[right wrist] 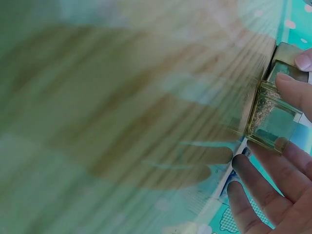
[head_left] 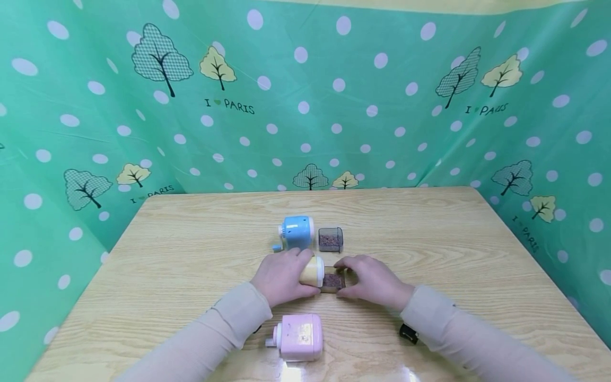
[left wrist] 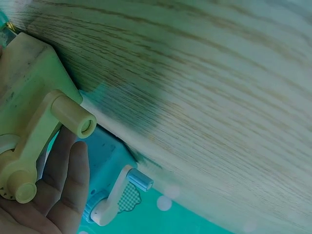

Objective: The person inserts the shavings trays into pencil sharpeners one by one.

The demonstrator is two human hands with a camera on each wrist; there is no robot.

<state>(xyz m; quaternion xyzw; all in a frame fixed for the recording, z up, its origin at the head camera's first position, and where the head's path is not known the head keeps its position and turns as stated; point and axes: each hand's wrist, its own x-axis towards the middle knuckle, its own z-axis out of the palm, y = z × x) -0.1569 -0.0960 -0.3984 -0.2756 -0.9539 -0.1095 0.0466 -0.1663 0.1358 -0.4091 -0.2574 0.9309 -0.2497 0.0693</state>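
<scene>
A yellow pencil sharpener (head_left: 312, 271) lies at the middle of the wooden table (head_left: 191, 254). My left hand (head_left: 282, 276) grips its body; its cream crank (left wrist: 34, 146) shows in the left wrist view beside my fingers (left wrist: 63, 180). My right hand (head_left: 372, 280) pinches the clear shavings drawer (head_left: 333, 280) at the sharpener's right end. The right wrist view shows that drawer (right wrist: 273, 119), shavings inside, held between thumb and fingertips (right wrist: 297, 90).
A blue sharpener (head_left: 297, 232) stands behind my hands, its clear shavings drawer (head_left: 330, 239) beside it to the right. A pink sharpener (head_left: 298, 336) sits near the front edge. A small black object (head_left: 408, 333) lies under my right sleeve. Green dotted cloth walls surround the table.
</scene>
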